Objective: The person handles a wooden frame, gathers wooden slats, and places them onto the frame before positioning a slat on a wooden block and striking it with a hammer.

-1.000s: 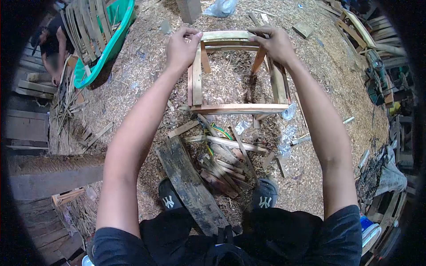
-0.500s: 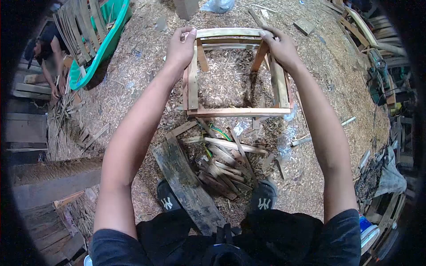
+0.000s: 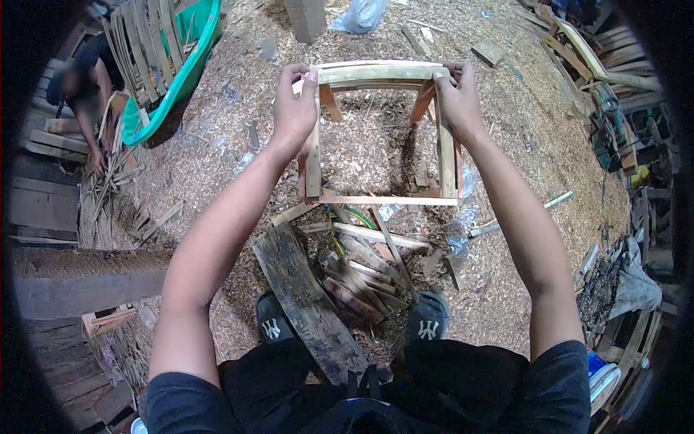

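A wooden frame (image 3: 387, 200) with slats and short legs is held out over the floor at arm's length. My left hand (image 3: 295, 108) is closed on its far left corner, thumb on top. At the far right corner my right hand (image 3: 457, 101) grips it, the thumb pressed on the far rail and the fingers curled behind. The near rail of the frame hangs above a pile of wood strips (image 3: 365, 271). Part of each side of the frame is hidden behind my hands and wrists.
A dark weathered plank (image 3: 307, 304) lies between my shoes. At the left, a co-worker (image 3: 90, 87) bends beside a green tub (image 3: 170, 98) of slats. Clear plastic (image 3: 360, 16) and a post (image 3: 306, 20) are at the top. Wood is stacked (image 3: 629, 50) at the right.
The frame has tilted and its near rail sits slightly lower in view. Both hands have moved a little lower and still hold its far corners. The view has shifted slightly.
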The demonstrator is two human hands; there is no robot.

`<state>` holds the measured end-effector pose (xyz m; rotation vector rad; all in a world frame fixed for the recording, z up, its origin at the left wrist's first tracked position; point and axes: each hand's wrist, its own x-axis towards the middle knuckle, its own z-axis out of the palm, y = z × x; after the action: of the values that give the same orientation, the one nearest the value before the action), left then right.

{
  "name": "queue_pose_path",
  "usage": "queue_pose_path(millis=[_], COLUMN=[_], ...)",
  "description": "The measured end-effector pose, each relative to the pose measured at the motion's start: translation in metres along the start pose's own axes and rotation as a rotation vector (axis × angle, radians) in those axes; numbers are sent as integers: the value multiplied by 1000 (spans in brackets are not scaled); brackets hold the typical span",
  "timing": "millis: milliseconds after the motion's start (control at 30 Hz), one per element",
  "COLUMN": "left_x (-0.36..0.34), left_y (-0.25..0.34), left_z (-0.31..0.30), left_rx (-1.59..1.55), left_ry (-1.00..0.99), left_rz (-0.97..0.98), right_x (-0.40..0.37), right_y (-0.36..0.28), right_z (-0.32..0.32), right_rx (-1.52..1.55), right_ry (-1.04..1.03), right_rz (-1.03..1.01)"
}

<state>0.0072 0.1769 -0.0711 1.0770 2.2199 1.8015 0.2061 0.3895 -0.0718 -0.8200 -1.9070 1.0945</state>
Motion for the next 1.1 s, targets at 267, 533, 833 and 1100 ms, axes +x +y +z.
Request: queue_pose_path(millis=[267, 533, 833, 1100], left_x=[8, 7, 11, 14], left_y=[-13, -7, -9, -19], left_z=[0, 3, 5, 7], left_rx=[-170, 2, 6, -67], left_ry=[-27, 25, 32, 18], left_rz=[-104, -110, -146, -186], right_x=[-3, 5, 3, 6], right_y=[-14, -5, -9, -3], right_z=[0, 2, 3, 4], right_rx=[-30, -10, -52, -38], right_ry=[9, -9, 14, 4], right_rz=[108, 92, 61, 65])
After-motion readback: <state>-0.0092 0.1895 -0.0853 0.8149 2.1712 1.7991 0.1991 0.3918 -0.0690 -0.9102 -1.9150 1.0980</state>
